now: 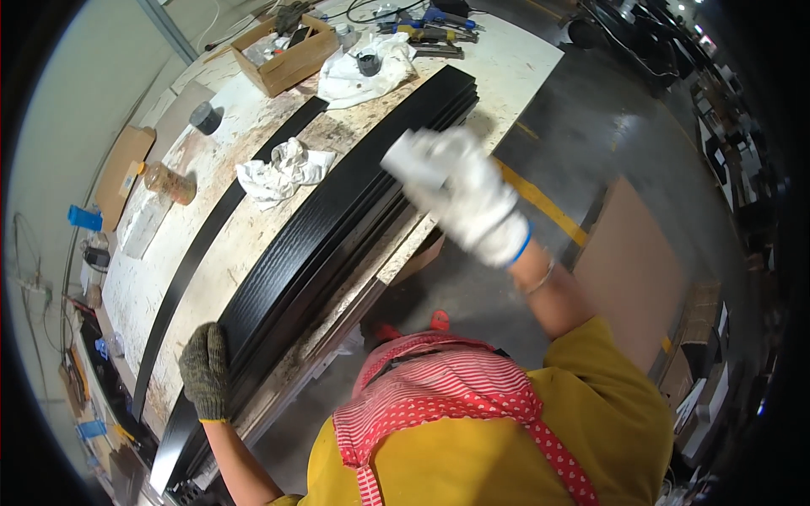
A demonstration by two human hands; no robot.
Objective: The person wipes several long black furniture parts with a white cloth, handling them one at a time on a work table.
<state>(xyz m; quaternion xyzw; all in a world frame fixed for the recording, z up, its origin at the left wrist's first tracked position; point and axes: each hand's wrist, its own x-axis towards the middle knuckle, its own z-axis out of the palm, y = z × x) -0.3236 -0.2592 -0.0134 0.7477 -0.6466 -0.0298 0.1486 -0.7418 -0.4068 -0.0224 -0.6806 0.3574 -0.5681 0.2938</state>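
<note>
A stack of long black boards [312,228] lies along the near edge of the worktable, with wood-grain sheen on its top board. My left hand [205,371], in a dark grey knitted glove with a yellow cuff, is closed over the left edge of that stack near its lower end. Above the stack's far right part, my right hand [468,190] wears a white glove with a blue cuff. It is smeared by motion but grips a pale flat block [415,160], whose exact kind I cannot make out.
On the stained white table [228,236] lie a separate black strip [190,261], crumpled white cloths [285,171], a dark jar [205,118], an amber jar [170,183], a wooden box [287,59] and clamps [434,34]. A brown panel [633,261] stands right of me.
</note>
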